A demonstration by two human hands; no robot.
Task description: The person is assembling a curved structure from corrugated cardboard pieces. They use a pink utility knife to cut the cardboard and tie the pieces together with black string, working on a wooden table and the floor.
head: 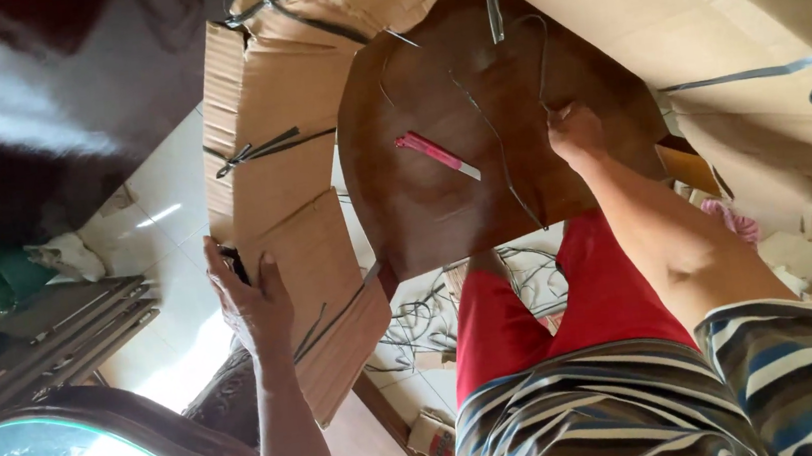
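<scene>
White tiled floor (171,283) behind; my left hand (255,299) grips the brown cardboard flap (314,258) at lower left, my right hand (574,132) is closed on a grey plastic strap (541,53) over the round dark wooden panel (442,184).

Cardboard wrap (274,121) beside left hand (251,300) hides wooden panel's (478,150) rim & runs off top edge.

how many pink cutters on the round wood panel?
1. A pink cutter lies on the brown round wood panel, left of the right hand. Cardboard may hide others.
</scene>
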